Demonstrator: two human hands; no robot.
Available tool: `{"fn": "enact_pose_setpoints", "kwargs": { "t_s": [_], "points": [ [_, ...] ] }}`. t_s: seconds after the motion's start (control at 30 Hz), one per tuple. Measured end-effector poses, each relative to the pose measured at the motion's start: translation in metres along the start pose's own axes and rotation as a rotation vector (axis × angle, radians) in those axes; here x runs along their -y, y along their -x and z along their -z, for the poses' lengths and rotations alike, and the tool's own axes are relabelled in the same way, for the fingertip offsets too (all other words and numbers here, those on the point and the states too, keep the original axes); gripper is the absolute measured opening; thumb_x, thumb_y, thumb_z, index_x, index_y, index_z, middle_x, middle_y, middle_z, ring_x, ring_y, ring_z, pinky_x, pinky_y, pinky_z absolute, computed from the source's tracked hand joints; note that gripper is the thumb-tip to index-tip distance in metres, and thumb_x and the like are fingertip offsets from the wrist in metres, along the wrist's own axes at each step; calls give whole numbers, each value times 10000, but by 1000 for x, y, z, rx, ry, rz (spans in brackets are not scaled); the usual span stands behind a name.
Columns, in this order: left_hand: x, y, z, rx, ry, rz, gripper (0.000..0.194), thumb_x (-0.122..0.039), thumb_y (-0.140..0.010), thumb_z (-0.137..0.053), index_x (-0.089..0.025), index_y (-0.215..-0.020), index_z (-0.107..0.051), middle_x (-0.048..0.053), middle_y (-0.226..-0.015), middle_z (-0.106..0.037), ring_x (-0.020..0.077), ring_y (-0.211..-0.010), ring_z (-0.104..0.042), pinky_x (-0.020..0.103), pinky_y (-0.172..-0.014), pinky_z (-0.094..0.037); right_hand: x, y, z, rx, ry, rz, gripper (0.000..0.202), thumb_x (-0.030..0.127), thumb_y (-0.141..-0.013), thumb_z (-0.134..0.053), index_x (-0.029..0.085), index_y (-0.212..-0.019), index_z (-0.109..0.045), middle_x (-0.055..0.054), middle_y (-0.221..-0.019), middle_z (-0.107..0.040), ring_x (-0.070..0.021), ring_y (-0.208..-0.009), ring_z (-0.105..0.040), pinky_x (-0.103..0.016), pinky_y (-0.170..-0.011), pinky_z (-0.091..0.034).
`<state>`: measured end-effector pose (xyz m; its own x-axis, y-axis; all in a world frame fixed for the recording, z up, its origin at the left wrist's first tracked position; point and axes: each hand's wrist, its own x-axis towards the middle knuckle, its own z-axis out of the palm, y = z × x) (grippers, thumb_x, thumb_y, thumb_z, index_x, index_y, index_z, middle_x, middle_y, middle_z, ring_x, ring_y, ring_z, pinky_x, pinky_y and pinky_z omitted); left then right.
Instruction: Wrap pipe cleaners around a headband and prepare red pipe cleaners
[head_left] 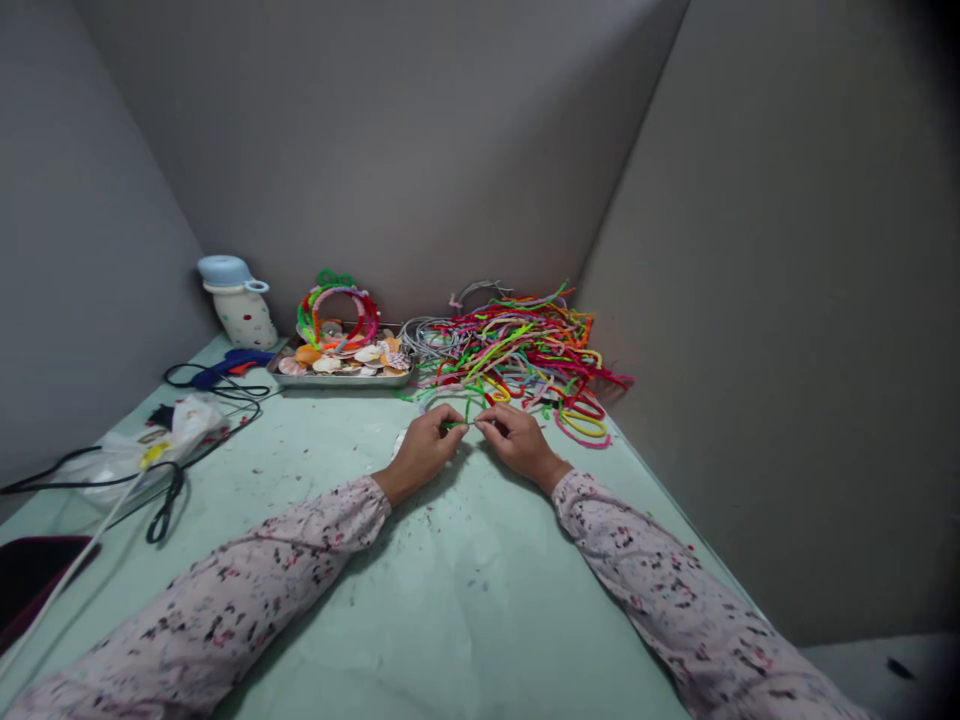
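Above the middle of the table, my left hand (430,443) and my right hand (519,441) face each other, fingertips almost meeting. A thin green pipe cleaner (468,409) stands up between them. My left thumb and forefinger pinch it, and a short piece shows along the thumb. My right thumb and fingers are closed in a pinch at its other side. Behind my left hand curves part of a pale hoop (433,398), mostly hidden. Just beyond my hands lies a tangled heap of coloured pipe cleaners (525,345).
A metal tray (341,381) holds shells and several pipe-cleaner-wrapped hoops (367,318). Grey hoops (433,340) lie beside it. At the back left are a bottle with a blue lid (241,310), a black cable (225,430) and a clear plastic bag (187,428). Walls enclose the table.
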<state>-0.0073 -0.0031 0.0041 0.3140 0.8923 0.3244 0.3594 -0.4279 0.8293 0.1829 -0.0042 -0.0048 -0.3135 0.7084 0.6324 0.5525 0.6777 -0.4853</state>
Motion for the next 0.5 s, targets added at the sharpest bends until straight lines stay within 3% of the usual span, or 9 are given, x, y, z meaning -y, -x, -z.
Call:
{"fn": "enact_pose_setpoints", "kwargs": {
  "t_s": [0.5],
  "points": [
    [-1, 1, 2, -37, -4, 20, 139, -298, -820, -534, -185, -749, -574, -51, -549, -531, 111, -526, -481, 225, -530, -367, 2, 1, -1, 25, -13, 19, 114, 209, -873, -560, 201, -918, -664, -23, -781, -634, -149, -678, -555, -272, -650, -439]
  ]
}}
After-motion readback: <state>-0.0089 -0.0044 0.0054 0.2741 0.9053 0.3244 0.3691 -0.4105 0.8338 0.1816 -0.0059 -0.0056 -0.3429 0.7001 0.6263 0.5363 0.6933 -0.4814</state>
